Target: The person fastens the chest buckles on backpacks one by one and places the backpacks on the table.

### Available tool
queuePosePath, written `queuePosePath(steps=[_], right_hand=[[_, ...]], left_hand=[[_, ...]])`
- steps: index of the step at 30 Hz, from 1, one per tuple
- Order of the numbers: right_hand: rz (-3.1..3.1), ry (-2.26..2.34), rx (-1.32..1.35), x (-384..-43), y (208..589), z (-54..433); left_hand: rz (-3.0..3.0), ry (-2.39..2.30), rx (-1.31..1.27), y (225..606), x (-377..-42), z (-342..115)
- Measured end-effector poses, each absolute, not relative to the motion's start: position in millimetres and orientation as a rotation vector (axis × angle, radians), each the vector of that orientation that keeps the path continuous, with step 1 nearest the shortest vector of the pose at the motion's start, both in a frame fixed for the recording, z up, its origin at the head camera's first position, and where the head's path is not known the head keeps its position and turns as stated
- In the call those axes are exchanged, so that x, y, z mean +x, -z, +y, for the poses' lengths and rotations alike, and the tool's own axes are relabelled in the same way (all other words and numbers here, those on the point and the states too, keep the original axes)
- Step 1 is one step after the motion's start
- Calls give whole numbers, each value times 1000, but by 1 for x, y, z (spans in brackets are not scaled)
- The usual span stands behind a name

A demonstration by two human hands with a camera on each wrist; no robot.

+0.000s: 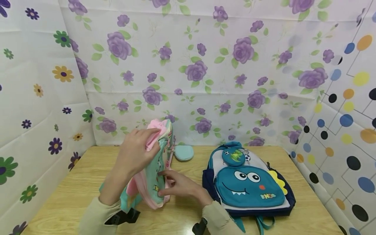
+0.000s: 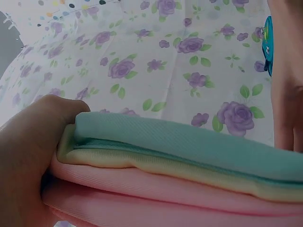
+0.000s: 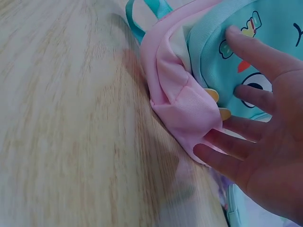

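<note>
A pink and mint-green child's backpack (image 1: 151, 174) stands on its edge at the left of the table, its front face turned to the right. My left hand (image 1: 136, 151) grips it near the top; in the left wrist view the thumb lies over the mint layer (image 2: 156, 132), with the pink layers beneath. With fingers spread, my right hand (image 3: 277, 151) rests against the front pocket, whose printed eye (image 3: 258, 90) and letters show. Fingertips of that hand touch the mint cloth and the pink side. A small round mint pouch (image 1: 184, 152) lies just behind the backpack.
A blue dinosaur backpack (image 1: 249, 186) lies face up on the right side of the wooden table (image 1: 73, 192), with a round blue pouch (image 1: 233, 156) at its top. Flowered cloth (image 1: 188, 75) hangs behind the table, and patterned sheets flank both sides.
</note>
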State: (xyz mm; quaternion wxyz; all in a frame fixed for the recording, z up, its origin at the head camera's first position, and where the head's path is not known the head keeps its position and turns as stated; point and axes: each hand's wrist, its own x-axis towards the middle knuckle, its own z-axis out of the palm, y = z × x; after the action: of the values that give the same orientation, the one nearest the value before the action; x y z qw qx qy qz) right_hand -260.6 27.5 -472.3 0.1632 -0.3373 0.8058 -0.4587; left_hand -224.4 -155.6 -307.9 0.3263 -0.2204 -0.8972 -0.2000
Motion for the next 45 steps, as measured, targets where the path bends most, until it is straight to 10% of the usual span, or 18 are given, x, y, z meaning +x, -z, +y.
queuePosePath(steps=[45], right_hand=[[2415,1506,-878,-245,450,60]], left_hand=[[-2440,398,-566,306,-237,-107]])
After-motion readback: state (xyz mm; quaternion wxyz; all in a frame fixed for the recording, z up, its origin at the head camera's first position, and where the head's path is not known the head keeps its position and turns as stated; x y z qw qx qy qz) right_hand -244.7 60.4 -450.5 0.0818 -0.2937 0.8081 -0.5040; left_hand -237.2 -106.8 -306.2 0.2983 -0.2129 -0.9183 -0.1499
